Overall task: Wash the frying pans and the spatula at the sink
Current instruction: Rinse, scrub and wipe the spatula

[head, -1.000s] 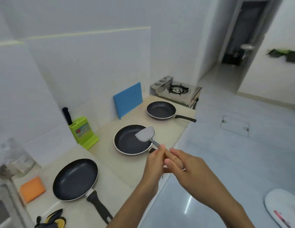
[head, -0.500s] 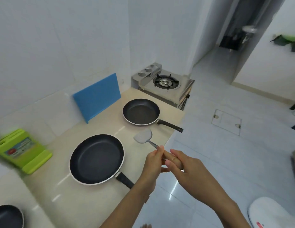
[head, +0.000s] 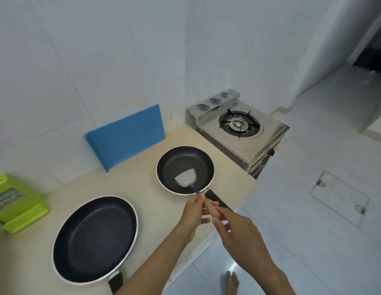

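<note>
A metal spatula [head: 185,178] with a wooden handle hangs with its blade just over the small black frying pan [head: 181,159] near the counter's right end. My left hand [head: 192,212] grips the handle's front part. My right hand [head: 234,229] pinches the handle's rear end with its fingertips. A larger black frying pan [head: 94,239] lies on the counter to the left, its handle pointing toward me. The small pan's handle is partly hidden behind my hands. No sink is in view.
A blue cutting board [head: 125,135] leans on the tiled wall behind the pans. A green knife block [head: 15,201] sits at the left edge. A steel gas stove [head: 238,126] stands past the beige counter [head: 147,192]. Tiled floor with a hatch [head: 338,196] lies right.
The view swung right and down; the third pan, sponge and sink left the frame. The spatula moved forward from beside the small pan to over its inside, both hands still on the handle.
</note>
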